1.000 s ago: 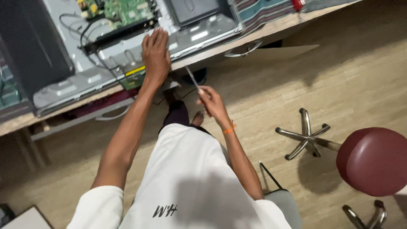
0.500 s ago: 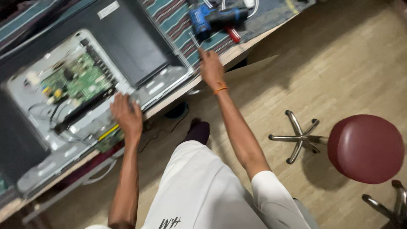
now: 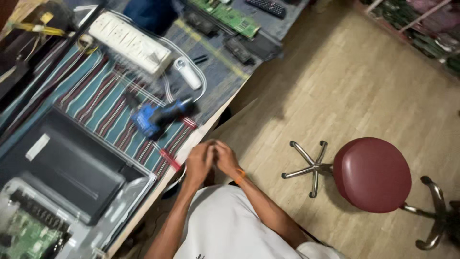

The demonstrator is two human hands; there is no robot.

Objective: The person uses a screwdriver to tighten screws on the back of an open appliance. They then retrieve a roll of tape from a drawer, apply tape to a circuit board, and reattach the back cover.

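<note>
My left hand (image 3: 199, 163) and my right hand (image 3: 225, 157) meet in front of my body, just off the workbench edge (image 3: 191, 141), fingers curled and touching each other. An orange band circles my right wrist. Blur hides whether anything small sits between the fingers. A red-handled screwdriver (image 3: 170, 159) lies on the bench edge right beside my left hand. A blue cordless drill (image 3: 158, 117) lies on the striped cloth (image 3: 96, 96) a little farther in.
An opened flat-screen set (image 3: 62, 168) with a green circuit board (image 3: 24, 235) lies at the lower left. A white power strip (image 3: 129, 42), another green board (image 3: 230, 17) and a remote (image 3: 270, 7) lie farther back. A maroon stool (image 3: 373, 173) stands on the wooden floor to my right.
My right hand has come back from the bench and my left hand has left the set's frame; both now meet in front of me. The camera has swung right along the bench.
</note>
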